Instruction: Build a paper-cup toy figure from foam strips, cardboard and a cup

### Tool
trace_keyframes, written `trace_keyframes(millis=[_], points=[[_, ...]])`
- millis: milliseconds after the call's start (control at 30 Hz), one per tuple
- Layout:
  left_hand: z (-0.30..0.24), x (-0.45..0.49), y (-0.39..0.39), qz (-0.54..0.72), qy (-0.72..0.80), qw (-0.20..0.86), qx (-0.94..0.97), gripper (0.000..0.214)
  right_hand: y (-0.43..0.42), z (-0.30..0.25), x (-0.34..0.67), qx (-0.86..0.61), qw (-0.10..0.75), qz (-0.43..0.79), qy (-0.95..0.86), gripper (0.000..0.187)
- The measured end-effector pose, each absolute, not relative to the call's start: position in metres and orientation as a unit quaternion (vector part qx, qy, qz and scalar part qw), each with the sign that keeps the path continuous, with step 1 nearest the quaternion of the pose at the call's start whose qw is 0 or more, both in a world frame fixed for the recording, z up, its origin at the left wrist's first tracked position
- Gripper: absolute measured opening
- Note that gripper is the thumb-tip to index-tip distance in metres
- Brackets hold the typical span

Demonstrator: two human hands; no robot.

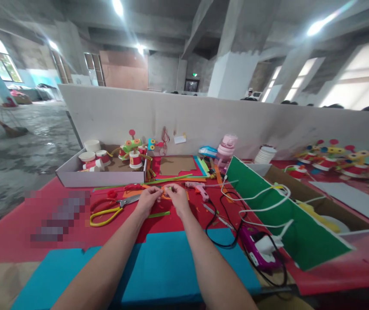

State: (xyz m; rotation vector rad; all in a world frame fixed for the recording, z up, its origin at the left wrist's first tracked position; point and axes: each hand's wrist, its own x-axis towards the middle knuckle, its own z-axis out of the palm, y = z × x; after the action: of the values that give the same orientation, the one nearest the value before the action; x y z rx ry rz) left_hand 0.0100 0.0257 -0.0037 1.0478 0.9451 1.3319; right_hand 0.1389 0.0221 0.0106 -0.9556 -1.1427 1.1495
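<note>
My left hand (148,199) and my right hand (177,197) meet over the red table (16,232), fingertips pinched together on a small orange paper piece (164,192) held between them. A green paper strip (158,214) lies on the table just under my wrists. Yellow-handled scissors (113,212) rest to the left of my left hand. A pink glue gun (199,188) lies just to the right of my right hand.
A white tray (100,177) with paper cups and finished craft figures stands at the back left. A green board (278,215), white and black cables and a purple device (257,247) lie to the right. Blue sheets (168,267) cover the near edge. A pink bottle (226,150) stands by the white partition.
</note>
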Motion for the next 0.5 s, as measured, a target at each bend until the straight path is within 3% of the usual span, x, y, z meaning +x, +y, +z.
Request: trace_keyframes(millis=[233, 500], points=[[0.002, 0.011, 0.023, 0.609, 0.391, 0.534, 0.437, 0.021, 0.023, 0.007, 0.133, -0.345, 0.62, 0.6, -0.369, 0.033], [-0.003, 0.014, 0.023, 0.6, 0.406, 0.524, 0.448, 0.024, 0.023, 0.0, 0.13, -0.356, 0.606, 0.585, -0.404, 0.028]])
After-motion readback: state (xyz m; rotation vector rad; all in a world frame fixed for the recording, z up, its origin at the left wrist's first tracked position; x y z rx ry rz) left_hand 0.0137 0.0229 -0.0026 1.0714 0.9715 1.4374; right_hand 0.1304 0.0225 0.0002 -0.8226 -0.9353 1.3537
